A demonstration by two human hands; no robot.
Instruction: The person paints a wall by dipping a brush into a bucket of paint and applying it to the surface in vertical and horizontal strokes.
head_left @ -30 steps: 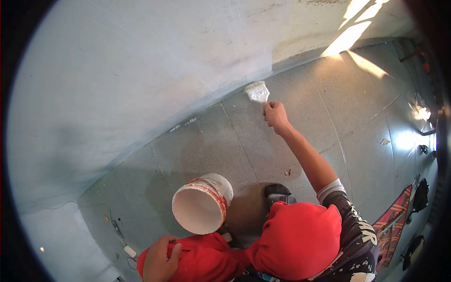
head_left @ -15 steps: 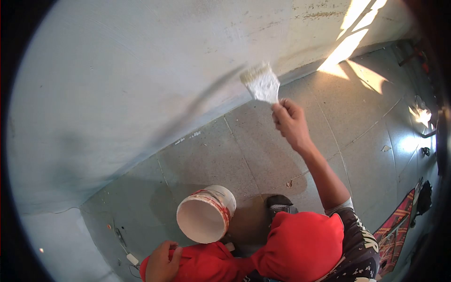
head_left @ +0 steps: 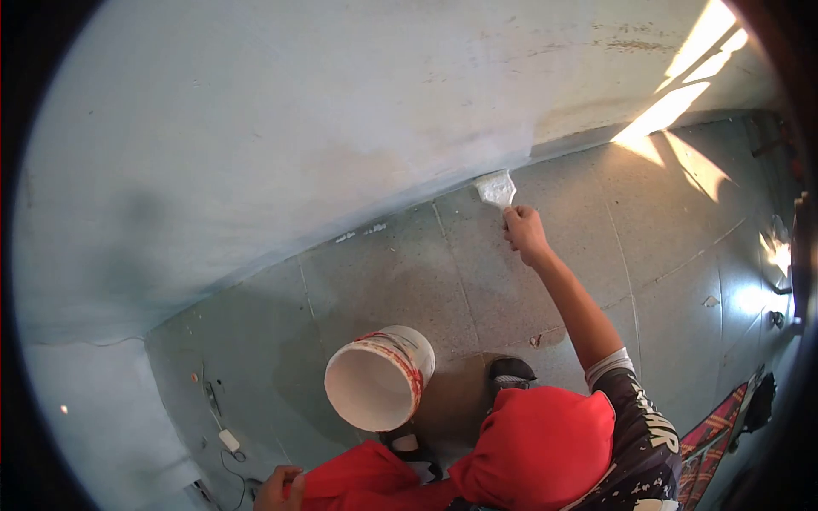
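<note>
One paintbrush (head_left: 496, 188) was gripped by the right hand (head_left: 526, 232) at the foot of the wall (head_left: 298, 128).
Bristles were pointed up-left into the wall's bottom edge; open floor (head_left: 665, 213) was left around. Grip of the left hand (head_left: 277, 490) could not be told.

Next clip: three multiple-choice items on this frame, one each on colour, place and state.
1. The bucket is, inside: A white, B blue, C black.
2. The brush bristles sit: A in the bucket, B at the foot of the wall, C on a knee.
3. The right hand is: A open and empty, B resting on a knee, C shut on the brush handle.
Key: 1 A, the inner side shows white; 2 B, the bristles meet the wall just above the floor; 3 C, the fingers wrap the handle.
</note>
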